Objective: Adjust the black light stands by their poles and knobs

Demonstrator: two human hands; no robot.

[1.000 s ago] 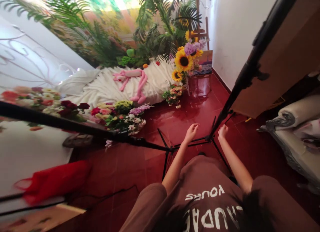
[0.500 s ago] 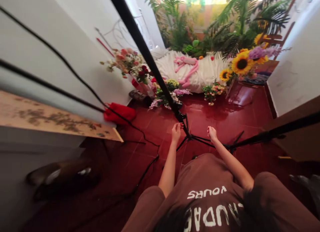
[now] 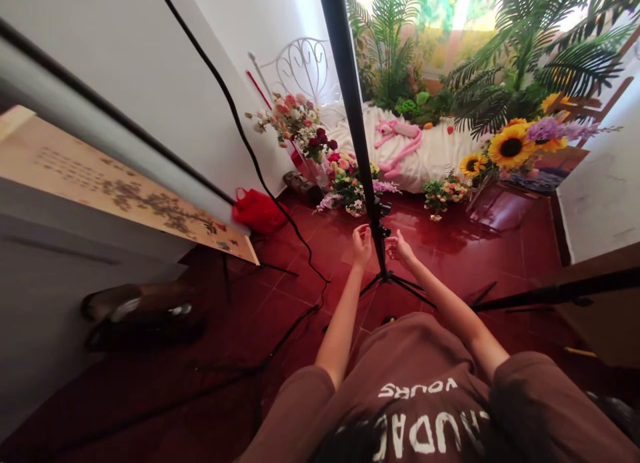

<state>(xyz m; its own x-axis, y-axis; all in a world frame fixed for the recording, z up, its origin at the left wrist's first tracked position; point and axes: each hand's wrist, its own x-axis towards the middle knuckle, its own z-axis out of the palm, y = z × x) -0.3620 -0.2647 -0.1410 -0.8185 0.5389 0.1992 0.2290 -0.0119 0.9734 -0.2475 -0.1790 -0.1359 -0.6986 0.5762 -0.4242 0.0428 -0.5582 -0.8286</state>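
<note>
A black light-stand pole (image 3: 356,116) rises in front of me, with dark clamp knobs (image 3: 385,210) low on it and spread tripod legs (image 3: 384,276) on the floor. My left hand (image 3: 361,245) is just left of the pole, fingers loosely curved and apart, with nothing visible in it. On the other side, my right hand (image 3: 400,247) is held with thumb raised and fingers parted, close by the lower knob. Whether its fingertips touch the knob or the pole, I cannot tell.
Left are a red bag (image 3: 260,212), a black cable (image 3: 235,106) and a painted panel (image 3: 150,190). Ahead lies a white-draped bed (image 3: 443,153) with a pink plush toy (image 3: 405,131), flowers and palms. Sunflowers (image 3: 510,146) and another black pole (image 3: 560,293) are at right.
My hands have come closer together, now flanking the pole; the right one moved left and its fingers opened. The view has shifted, and the pole appears more upright.
</note>
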